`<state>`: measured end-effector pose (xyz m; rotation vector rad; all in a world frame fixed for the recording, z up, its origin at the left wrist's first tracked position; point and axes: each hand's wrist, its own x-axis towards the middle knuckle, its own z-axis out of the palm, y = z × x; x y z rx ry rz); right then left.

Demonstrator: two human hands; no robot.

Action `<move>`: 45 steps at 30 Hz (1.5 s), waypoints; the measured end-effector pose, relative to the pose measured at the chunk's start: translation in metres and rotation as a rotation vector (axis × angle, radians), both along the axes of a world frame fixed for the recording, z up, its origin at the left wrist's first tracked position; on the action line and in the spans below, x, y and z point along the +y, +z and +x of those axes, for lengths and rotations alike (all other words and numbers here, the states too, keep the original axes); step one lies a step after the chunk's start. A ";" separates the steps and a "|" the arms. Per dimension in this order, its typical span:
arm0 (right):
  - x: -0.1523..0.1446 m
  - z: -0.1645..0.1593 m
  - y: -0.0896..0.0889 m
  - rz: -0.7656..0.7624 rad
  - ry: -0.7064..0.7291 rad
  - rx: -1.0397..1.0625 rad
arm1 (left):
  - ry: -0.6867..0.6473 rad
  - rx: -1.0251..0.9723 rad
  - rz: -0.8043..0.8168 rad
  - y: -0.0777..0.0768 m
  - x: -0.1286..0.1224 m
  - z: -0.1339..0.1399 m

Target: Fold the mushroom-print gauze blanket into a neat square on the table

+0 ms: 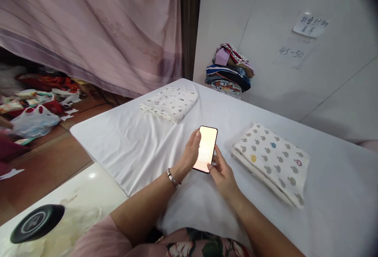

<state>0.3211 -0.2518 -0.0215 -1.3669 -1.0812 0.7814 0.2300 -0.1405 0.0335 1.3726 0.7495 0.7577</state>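
A smartphone [207, 148] with a bright, washed-out screen is held between both hands above the white tablecloth [118, 146]. My left hand [190, 154] is closed around its left edge, thumb along the screen's side. At the lower right edge, my right hand [222, 174] grips it with the thumb near the bottom corner. To the right lies a folded white cloth with grey apple shapes [271, 162]. Another folded white cloth with small dark prints [171, 103] rests toward the far left of the table.
A stack of folded clothes [228, 69] stands beyond the far edge by the wall. Paper signs [310, 25] hang there. At lower left, a dark round object [37, 223] sits on a white surface. Plastic bags [35, 122] lie on the floor below a pink curtain [118, 24].
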 end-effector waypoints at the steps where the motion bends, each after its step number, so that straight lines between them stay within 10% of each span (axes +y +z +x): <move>1: 0.000 0.000 0.000 -0.001 0.000 -0.023 | -0.003 -0.005 0.004 -0.001 0.000 0.000; 14: -0.007 0.008 0.027 0.141 -0.114 -1.205 | -0.015 0.050 0.059 -0.012 -0.001 0.000; 45: -0.003 0.031 0.006 0.075 -0.291 -0.803 | -0.033 0.062 0.055 -0.008 0.002 -0.008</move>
